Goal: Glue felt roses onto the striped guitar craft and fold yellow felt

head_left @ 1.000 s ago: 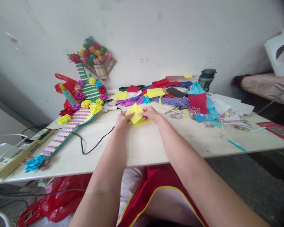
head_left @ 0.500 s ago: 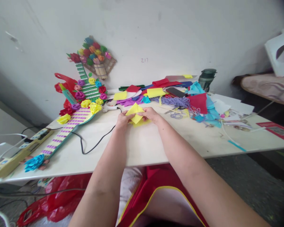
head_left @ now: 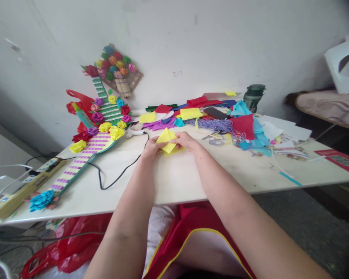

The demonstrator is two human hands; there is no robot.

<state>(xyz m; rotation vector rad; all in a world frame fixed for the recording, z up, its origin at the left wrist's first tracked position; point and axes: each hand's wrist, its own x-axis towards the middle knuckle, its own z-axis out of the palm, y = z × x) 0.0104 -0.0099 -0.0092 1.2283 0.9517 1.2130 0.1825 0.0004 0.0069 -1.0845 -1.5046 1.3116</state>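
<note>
Between my two hands is a yellow piece of paper (head_left: 166,140), folded into a diamond with a crease down its middle. My left hand (head_left: 152,147) pinches its left side and my right hand (head_left: 185,141) its right side; some fingertips are hidden behind it. More yellow paper (head_left: 174,151) shows underneath, near the tabletop. Left of my hands stands a striped craft piece (head_left: 90,151) trimmed with paper flowers, among them a yellow paper flower (head_left: 116,133).
Behind my hands lie stacked coloured papers (head_left: 163,120), purple yarn (head_left: 212,124), a phone (head_left: 215,113) and scissors (head_left: 211,135). A dark green bottle (head_left: 253,97) stands at the back right. A black cord (head_left: 116,182) crosses the table beside a glue gun (head_left: 135,133); a power strip (head_left: 31,186) lies left.
The folded yellow paper has tilted and shifted slightly within my fingers. Both hands keep their pinch on it, in nearly the same place.
</note>
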